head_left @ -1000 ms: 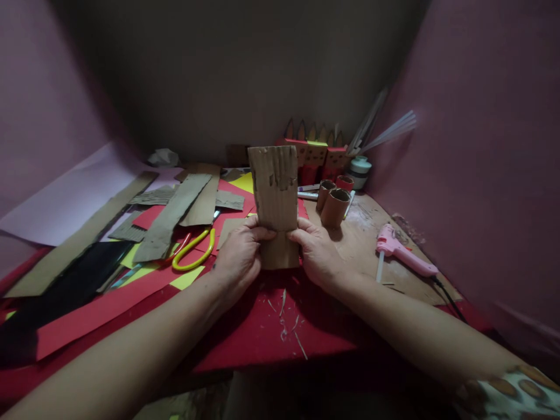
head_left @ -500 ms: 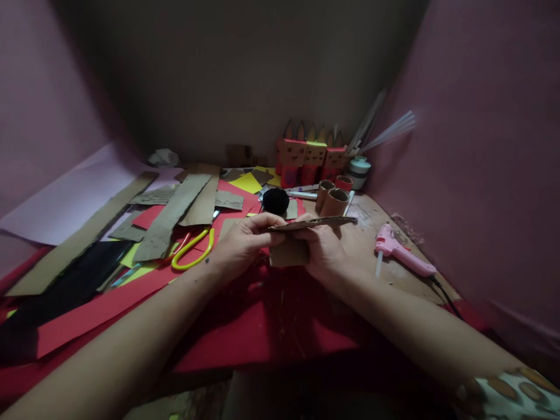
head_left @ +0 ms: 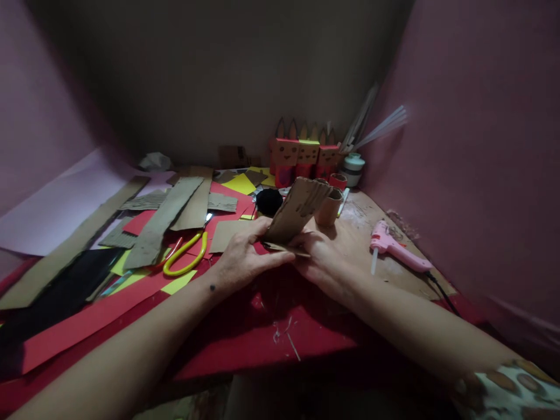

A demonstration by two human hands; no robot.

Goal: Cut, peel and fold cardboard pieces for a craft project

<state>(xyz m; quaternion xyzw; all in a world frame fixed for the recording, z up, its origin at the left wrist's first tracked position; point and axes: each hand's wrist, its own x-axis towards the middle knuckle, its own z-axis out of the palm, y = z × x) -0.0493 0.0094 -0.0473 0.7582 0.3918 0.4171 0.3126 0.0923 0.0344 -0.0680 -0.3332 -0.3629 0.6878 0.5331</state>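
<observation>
Between my hands is a bent piece of cardboard (head_left: 298,205), one panel tilted up and a lower flap nearly level. My left hand (head_left: 251,252) grips its left side, thumb along the lower flap. At the right, my right hand (head_left: 318,255) is closed on the fold and flap, its fingers partly hidden. Just behind the cardboard sit a black ball of yarn (head_left: 268,202) and a cardboard tube (head_left: 329,209). A flat cardboard piece (head_left: 225,234) lies beside my left hand, and yellow-handled scissors (head_left: 186,256) rest further left.
A pink glue gun (head_left: 400,249) lies on a board (head_left: 359,227) at the right. Cardboard strips (head_left: 166,219) and coloured paper (head_left: 96,318) cover the left. Box-headed figures with pointed ears (head_left: 306,151) stand at the back, near a jar (head_left: 352,169) and glue sticks (head_left: 385,125).
The cardboard, seen nearly edge-on before, is now tilted with its broad panel raised. Both hands have shifted slightly around it, and the view has moved a little to the right.
</observation>
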